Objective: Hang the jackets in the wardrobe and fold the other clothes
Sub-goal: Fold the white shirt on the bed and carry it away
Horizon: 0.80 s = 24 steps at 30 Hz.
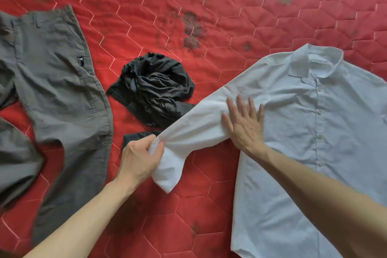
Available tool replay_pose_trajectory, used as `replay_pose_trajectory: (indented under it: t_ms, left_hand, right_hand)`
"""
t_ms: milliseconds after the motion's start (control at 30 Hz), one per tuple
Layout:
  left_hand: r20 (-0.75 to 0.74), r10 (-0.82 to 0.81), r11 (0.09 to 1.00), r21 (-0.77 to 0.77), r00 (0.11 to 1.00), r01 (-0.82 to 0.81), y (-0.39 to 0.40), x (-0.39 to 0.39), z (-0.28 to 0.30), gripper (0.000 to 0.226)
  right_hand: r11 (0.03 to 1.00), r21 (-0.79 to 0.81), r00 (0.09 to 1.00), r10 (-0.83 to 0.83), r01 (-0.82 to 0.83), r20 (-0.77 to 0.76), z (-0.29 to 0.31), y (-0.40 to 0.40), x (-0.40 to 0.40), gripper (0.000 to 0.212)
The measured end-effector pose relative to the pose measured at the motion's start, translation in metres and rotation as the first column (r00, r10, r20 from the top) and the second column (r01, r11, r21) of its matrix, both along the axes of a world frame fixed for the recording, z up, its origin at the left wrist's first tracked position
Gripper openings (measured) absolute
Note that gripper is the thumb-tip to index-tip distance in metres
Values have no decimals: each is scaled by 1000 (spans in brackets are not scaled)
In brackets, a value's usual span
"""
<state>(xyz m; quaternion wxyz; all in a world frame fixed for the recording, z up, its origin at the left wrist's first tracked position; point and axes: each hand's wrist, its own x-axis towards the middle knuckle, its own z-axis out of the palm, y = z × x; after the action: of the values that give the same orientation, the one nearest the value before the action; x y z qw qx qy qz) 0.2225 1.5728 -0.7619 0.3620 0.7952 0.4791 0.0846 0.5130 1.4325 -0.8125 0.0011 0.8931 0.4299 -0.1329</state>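
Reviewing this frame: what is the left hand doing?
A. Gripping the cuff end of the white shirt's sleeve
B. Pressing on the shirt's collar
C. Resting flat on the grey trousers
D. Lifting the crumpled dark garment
A: the left hand has its fingers curled round the bunched cuff end of the white shirt's sleeve, while the right hand presses flat where the sleeve meets the white shirt.
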Motion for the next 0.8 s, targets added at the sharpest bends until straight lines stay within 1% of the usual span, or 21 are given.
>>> replay_pose_trajectory:
  t_ms: [67,133,167,200,233,300,367,433,500,533,567,600,633,700,767,800]
  left_hand:
    - [-2,-62,997,50,998,62,4,-8,-1,49]
    - [-58,-152,987,52,987,155,12,-19,-8,50]
    - [-113,-173,985,1,978,174,16,-25,-12,51]
    - [-159,-172,983,-89,972,160,18,-30,-16,50]
    - [-174,-168,972,-196,970,133,21,-34,-20,47]
    - [-178,-169,917,-389,969,88,30,-39,-24,45]
    - [-186,-191,848,-526,964,66,40,-41,-20,52]
    - [-172,-193,782,-621,966,45,50,-42,-11,53]
    - [-153,-173,735,-678,973,24,58,-39,2,46]
    - [-126,-165,711,-702,978,29,61,-34,8,38]
    - [-87,-151,689,-723,985,42,62,-28,14,29]
    - [-42,-141,676,-734,989,65,61,-18,21,22]
    - [3,-130,680,-728,991,92,59,-4,28,24]
    - [63,-99,701,-704,993,114,50,29,41,41]
    - [115,-64,683,-719,991,127,37,66,50,52]
    - [134,-44,674,-728,990,128,30,85,54,53]
  right_hand:
    - [998,-48,998,-45,42,-47,-5,14,12,73]
    - [992,-90,985,-97,85,-144,-13,28,23,75]
    - [989,-106,975,-118,99,-186,-18,35,27,77]
    - [987,-118,968,-129,106,-213,-23,40,29,79]
    - [986,-129,964,-137,110,-227,-28,45,31,82]
    - [981,-150,952,-161,125,-261,-31,51,34,87]
    - [980,-144,938,-175,137,-300,-27,55,39,89]
    - [990,-81,938,-134,113,-320,-19,54,45,91]
    - [992,38,937,-101,120,-336,-8,47,47,98]
    - [980,118,929,-111,162,-354,-3,43,44,94]
    - [963,191,926,-109,188,-361,1,38,38,84]
    - [954,241,933,-87,179,-349,5,33,30,75]
    - [953,268,941,-48,144,-334,9,29,20,68]
    - [947,309,930,33,89,-367,16,24,-3,61]
    - [913,388,901,55,130,-431,27,18,-23,55]
    - [873,444,878,38,203,-477,34,14,-31,50]
